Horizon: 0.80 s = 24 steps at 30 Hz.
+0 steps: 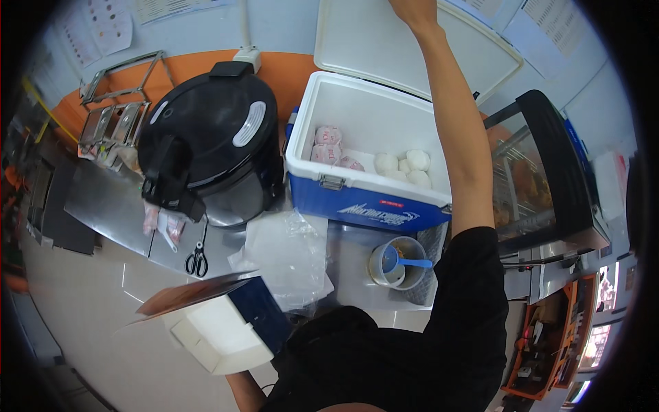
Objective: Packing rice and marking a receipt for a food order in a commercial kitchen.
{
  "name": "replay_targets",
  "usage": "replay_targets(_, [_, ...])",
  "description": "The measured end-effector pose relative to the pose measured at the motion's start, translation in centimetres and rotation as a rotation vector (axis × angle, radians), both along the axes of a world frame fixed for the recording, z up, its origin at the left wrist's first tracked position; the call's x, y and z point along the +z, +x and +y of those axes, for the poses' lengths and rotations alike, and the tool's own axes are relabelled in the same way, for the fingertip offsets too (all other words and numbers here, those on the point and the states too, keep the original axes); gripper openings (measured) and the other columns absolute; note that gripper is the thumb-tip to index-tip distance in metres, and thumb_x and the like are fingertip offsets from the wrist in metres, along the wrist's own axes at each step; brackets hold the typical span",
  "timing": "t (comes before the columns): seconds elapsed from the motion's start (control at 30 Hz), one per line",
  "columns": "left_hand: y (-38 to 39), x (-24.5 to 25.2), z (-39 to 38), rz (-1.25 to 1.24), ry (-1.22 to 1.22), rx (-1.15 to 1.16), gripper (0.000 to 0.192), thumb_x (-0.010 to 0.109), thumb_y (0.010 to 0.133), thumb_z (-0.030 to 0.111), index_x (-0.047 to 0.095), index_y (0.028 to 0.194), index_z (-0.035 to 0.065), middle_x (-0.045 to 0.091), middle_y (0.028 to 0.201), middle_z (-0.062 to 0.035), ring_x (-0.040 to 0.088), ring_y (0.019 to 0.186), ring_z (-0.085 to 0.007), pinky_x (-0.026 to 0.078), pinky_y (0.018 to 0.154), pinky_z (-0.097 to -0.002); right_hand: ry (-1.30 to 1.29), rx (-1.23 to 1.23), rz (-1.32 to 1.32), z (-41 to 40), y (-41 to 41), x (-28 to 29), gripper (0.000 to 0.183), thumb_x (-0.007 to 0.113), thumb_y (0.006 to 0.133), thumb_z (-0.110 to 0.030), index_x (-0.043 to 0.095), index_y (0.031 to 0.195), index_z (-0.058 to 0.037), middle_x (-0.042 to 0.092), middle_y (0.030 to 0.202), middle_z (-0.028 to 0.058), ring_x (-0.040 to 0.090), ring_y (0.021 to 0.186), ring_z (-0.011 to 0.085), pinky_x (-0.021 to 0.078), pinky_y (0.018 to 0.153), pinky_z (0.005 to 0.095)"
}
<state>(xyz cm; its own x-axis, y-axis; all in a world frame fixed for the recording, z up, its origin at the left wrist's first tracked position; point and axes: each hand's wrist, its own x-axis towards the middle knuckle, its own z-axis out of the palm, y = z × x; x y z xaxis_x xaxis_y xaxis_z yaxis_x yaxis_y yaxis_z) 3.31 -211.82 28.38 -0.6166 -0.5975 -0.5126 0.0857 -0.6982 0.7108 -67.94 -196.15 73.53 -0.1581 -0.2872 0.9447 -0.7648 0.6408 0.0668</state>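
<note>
My right hand (418,11) is at the top edge, in front of the raised lid (370,46) of a blue-and-white cooler box (370,180); its fingers are cut off by the frame. Inside the cooler lie several pink-printed wrapped round items (328,144) and several white balls (417,160). At lower left, an opened cardboard box (221,329), white inside and dark blue outside, is at my left forearm; the left hand (238,375) is almost wholly hidden behind it. White paper sheets and clear plastic (288,252) lie on the metal counter before me.
A large black lidded cooker (211,129) stands left of the cooler. Black-handled scissors (196,261) lie near the counter's edge. Clear plastic tubs (378,273) with a blue scoop (412,263) stand in front of the cooler. A glass-fronted display case (530,180) is at right.
</note>
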Motion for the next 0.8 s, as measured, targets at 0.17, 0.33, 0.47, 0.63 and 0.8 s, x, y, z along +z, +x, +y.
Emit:
replay_targets(0.17, [-1.1, 1.2, -0.6, -0.074, -0.001, 0.036, 0.084, 0.052, 0.089, 0.07, 0.045, 0.143, 0.0051, 0.058, 0.134, -0.0142, 0.062, 0.114, -0.0285, 0.055, 0.094, -0.0423, 0.032, -0.062, 0.177, 0.2, -3.1, -0.4, 0.031, 0.068, 0.086, -0.027, 0.07, 0.098, 0.0022, 0.067, 0.092, 0.0206, 0.062, 0.088, 0.0404, 0.0491, 0.084, 0.0473])
replay_targets(0.33, [-2.2, 2.6, -1.1, -0.148, -0.008, 0.076, 0.085, 0.053, 0.089, 0.07, 0.045, 0.143, 0.0051, 0.059, 0.133, -0.014, 0.062, 0.113, -0.0283, 0.055, 0.094, -0.0422, -0.052, 0.239, 0.264, -1.0, 0.4, -2.8, 0.034, 0.07, 0.085, -0.02, 0.065, 0.109, 0.0031, 0.067, 0.095, 0.0199, 0.063, 0.096, 0.0388, 0.0473, 0.093, 0.0477])
replay_targets(0.47, [-3.2, 3.1, -1.4, -0.185, -0.008, 0.093, 0.085, 0.053, 0.089, 0.07, 0.046, 0.143, 0.0051, 0.059, 0.133, -0.0139, 0.063, 0.113, -0.0282, 0.055, 0.093, -0.042, 0.625, 0.385, -0.242, -1.9, 4.2, -14.5, 0.032, 0.064, 0.087, -0.024, 0.066, 0.114, -0.0082, 0.069, 0.097, 0.0117, 0.067, 0.087, 0.0306, 0.053, 0.076, 0.0425])
replay_targets(0.63, [-3.6, 3.8, -1.3, -0.21, -0.01, 0.097, 0.085, 0.053, 0.088, 0.071, 0.046, 0.142, 0.0051, 0.059, 0.132, -0.0137, 0.063, 0.113, -0.028, 0.055, 0.093, -0.0419, 1.409, 0.398, -0.773, -0.7, 9.0, -29.0, 0.059, 0.073, 0.08, -0.029, 0.055, 0.134, -0.0115, 0.059, 0.127, 0.0198, 0.06, 0.112, 0.0366, 0.0528, 0.088, 0.0507])
replay_targets(0.8, [-3.6, 3.8, -1.1, -0.202, -0.011, 0.082, 0.086, 0.053, 0.088, 0.071, 0.046, 0.142, 0.0051, 0.059, 0.132, -0.0135, 0.063, 0.112, -0.0278, 0.056, 0.092, -0.0418, 1.218, 0.475, -0.813, -1.2, 8.4, -34.1, 0.077, 0.086, 0.066, -0.033, 0.052, 0.135, -0.0207, 0.049, 0.133, 0.0206, 0.051, 0.116, 0.0502, 0.0487, 0.092, 0.0554])
